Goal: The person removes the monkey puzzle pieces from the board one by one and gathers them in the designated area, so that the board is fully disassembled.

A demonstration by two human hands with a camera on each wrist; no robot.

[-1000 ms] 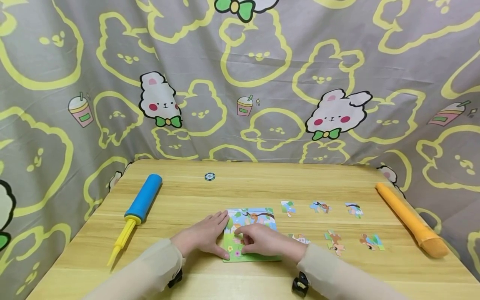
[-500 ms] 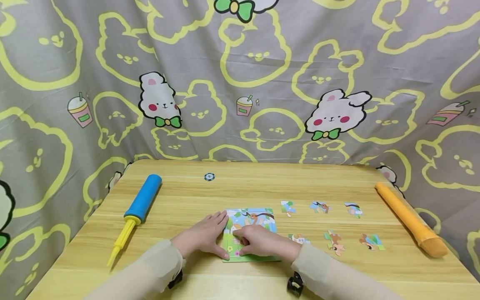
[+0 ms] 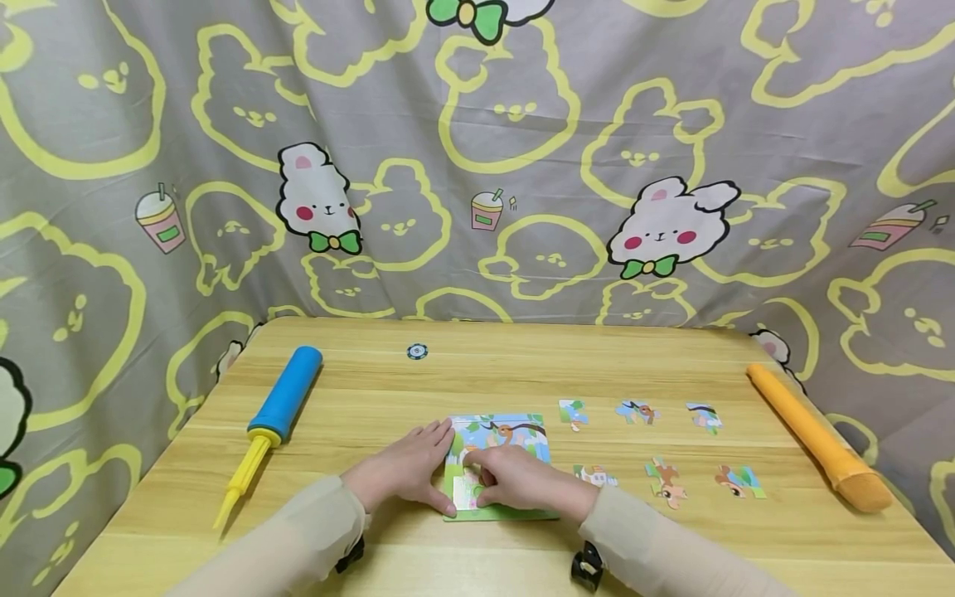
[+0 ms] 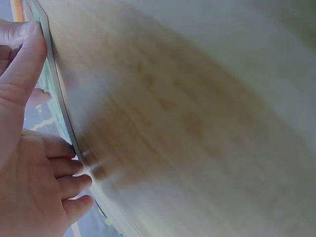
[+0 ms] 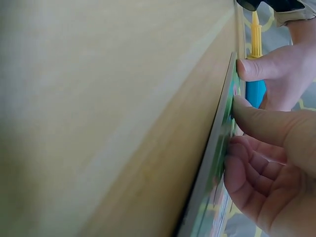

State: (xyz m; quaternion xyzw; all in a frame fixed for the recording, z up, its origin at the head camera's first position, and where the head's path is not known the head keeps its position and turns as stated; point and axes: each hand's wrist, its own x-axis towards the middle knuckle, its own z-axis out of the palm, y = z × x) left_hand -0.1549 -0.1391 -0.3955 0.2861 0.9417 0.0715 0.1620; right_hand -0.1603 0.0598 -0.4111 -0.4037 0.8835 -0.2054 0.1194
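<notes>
A small picture puzzle board [image 3: 515, 435] lies on the wooden table [image 3: 477, 373] near its front edge. My left hand [image 3: 399, 473] rests flat beside the board, its straight fingers against the left edge [image 4: 59, 98]. My right hand [image 3: 522, 482] lies on the board with curled fingers, and thumb and forefinger pinch a pale puzzle piece [image 3: 464, 491] at the lower left corner. In the right wrist view the right hand [image 5: 266, 168] curls over the board's rim [image 5: 217, 148]. Several loose pieces [image 3: 637, 410] lie to the right of the board.
A blue and yellow hand pump [image 3: 276, 406] lies at the left of the table. At the right edge is a long orange stick [image 3: 816, 435]. A small blue disc [image 3: 417, 351] sits at the back. A patterned curtain [image 3: 477, 166] hangs round the table.
The right hand's fingers shifted slightly on the board's lower left corner, where a pale piece now shows in place of the flower picture. The left hand has not moved.
</notes>
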